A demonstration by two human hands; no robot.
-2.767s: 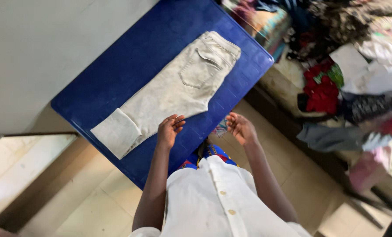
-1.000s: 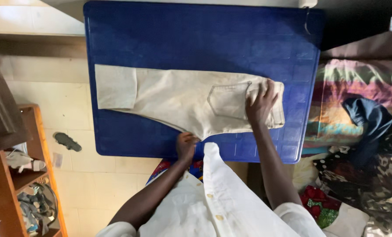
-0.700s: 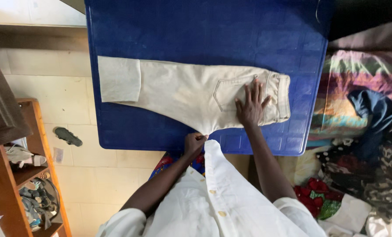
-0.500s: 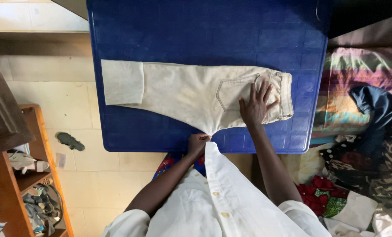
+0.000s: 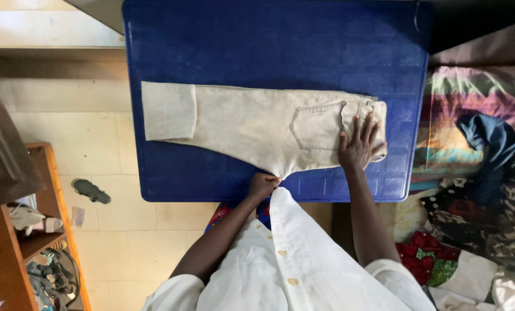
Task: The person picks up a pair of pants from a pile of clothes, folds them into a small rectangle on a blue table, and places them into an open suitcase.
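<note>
Blue and flat, the table [image 5: 269, 52] was set over a tiled floor [image 5: 67, 132], and most of its near half was taken up by the trousers [image 5: 246, 124]. They were laid folded lengthwise, waistband to the right, cuffed hem to the left, back pocket up. The right hand [image 5: 359, 147] was pressed flat on the waistband end, fingers spread, seemingly so that the cloth was kept from sliding. The crotch point, at the table's near edge, was pinched by the left hand [image 5: 262, 186], fingers closed on the fabric, so the seat could be drawn taut against the pinned waist. Nothing was held by either hand beyond the cloth.

A wooden shelf [image 5: 32, 242] with clutter was seen at the left, with a sandal [image 5: 91, 190] on the floor beside it. Heaped clothes [image 5: 482, 190] were piled at the right, clear of the table. Nothing was found in the way on the tabletop; the far half was left bare.
</note>
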